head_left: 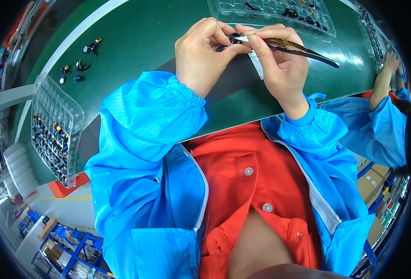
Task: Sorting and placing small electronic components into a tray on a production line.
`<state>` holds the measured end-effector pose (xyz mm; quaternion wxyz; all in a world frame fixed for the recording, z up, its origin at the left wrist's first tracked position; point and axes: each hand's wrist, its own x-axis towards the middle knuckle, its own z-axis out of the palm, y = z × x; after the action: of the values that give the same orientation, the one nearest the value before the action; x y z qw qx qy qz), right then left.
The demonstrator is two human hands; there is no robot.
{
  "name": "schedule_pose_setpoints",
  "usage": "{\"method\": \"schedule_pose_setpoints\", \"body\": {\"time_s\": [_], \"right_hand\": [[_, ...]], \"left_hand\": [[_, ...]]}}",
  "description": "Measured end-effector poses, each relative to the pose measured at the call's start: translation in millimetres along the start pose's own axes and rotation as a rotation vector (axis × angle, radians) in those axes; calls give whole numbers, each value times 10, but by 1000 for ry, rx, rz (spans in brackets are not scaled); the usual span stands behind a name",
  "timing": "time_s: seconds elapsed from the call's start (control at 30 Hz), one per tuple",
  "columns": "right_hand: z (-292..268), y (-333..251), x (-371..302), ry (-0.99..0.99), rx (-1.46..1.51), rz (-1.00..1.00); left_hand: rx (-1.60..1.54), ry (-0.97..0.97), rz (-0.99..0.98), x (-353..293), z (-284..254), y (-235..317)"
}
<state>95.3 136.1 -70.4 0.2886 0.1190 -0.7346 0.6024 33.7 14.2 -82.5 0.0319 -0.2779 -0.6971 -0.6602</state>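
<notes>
Near the table's far side, my left hand (198, 56) pinches a small black part (234, 38) between thumb and fingertips. My right hand (282, 60) is closed around dark tweezers (303, 50), whose pale tip meets the black part. The fingers partly cover that part, so its exact kind cannot be made out. Just beyond both hands lies a clear plastic tray (270, 17) with several small black parts in its pockets.
Several loose small black parts (91, 47) lie on the green table (135, 37) at the left. A second clear tray (77, 111), filled with similar parts, sits by the left edge. At the far right, a co-worker's hand (390, 61) rests near another row of trays.
</notes>
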Motion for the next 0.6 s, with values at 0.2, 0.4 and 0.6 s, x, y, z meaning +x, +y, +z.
{"method": "schedule_pose_setpoints", "body": {"time_s": [0.2, 0.4, 0.6], "right_hand": [[19, 25, -1, 51, -9, 7], [19, 39, -8, 70, -11, -9], [10, 27, -31, 61, -71, -23]], "left_hand": [[150, -100, -12, -8, -46, 38], [146, -88, -13, -10, -31, 53], [40, -20, 23, -9, 8, 12]]}}
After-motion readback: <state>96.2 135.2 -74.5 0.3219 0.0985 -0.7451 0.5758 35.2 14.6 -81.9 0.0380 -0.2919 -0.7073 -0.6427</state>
